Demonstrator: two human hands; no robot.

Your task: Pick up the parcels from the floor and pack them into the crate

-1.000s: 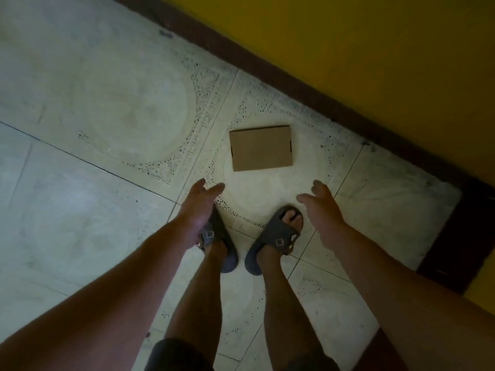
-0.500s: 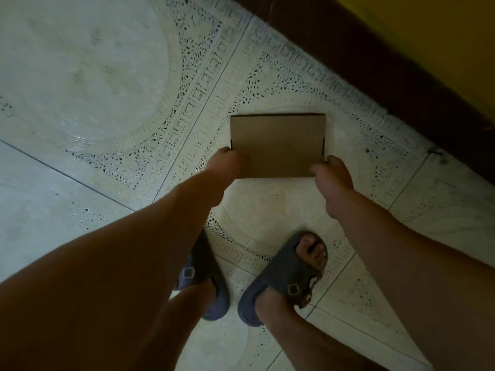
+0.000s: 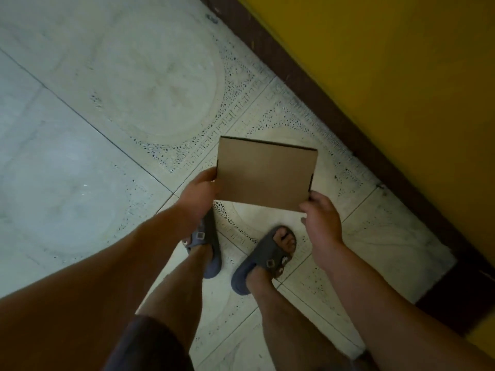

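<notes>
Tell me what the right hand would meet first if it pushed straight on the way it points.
The cardboard parcel: the right hand pinches its near right corner, so contact is immediate. Past the parcel, probably the tiled floor, though depth is unclear.

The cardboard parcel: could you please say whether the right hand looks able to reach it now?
Yes, it seems so: the right hand grips the cardboard parcel at its near right corner, the left hand grips its left edge, and nothing stands between.
</notes>
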